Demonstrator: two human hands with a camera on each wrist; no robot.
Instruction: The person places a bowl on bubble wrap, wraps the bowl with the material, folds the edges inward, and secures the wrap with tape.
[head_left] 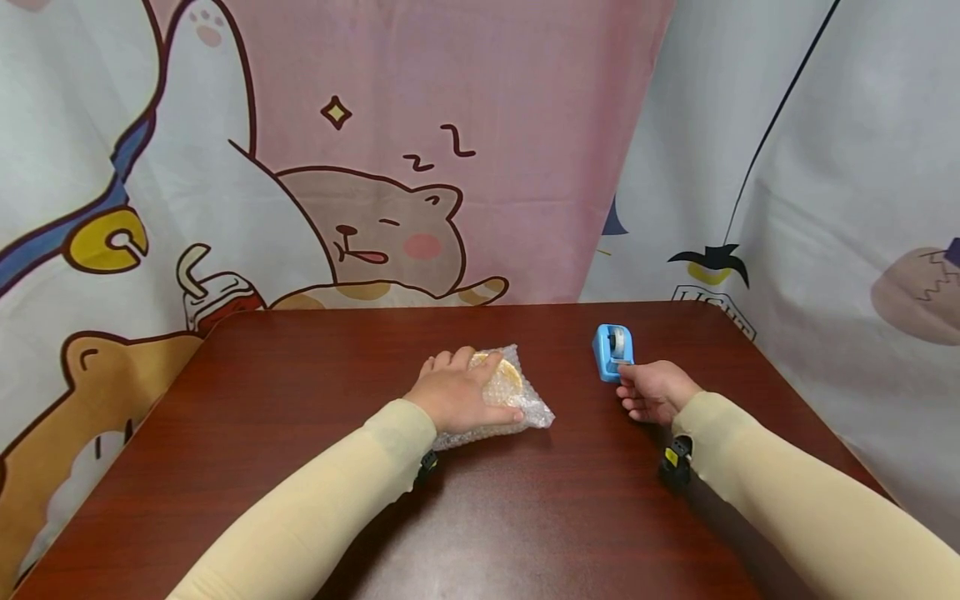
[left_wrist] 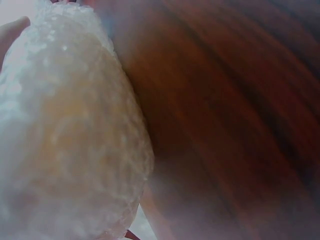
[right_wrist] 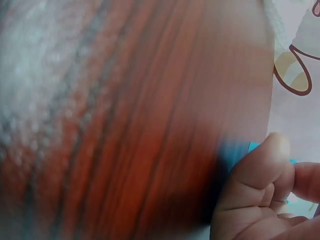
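Observation:
A bubble-wrapped package (head_left: 534, 410) lies near the middle of the table. Through the wrap shows something round with a yellow rim (head_left: 512, 372). My left hand (head_left: 454, 398) rests on top of it, fingers spread and thumb out to the right. In the left wrist view the bubble wrap (left_wrist: 75, 125) looms large and blurred. To the right sits a light-blue tape dispenser (head_left: 602, 357) holding a roll of tape (head_left: 618, 342). At its near end my right hand (head_left: 658, 393) pinches the tape's end between thumb and index finger, the other fingers curled. The dispenser is mostly hidden behind that hand (right_wrist: 260, 195) in the right wrist view.
The dark reddish-brown wooden table (head_left: 262, 417) extends around both hands. A cartoon-printed curtain (head_left: 450, 83) hangs right behind its far edge, and white printed cloth (head_left: 840, 275) hangs along the right side.

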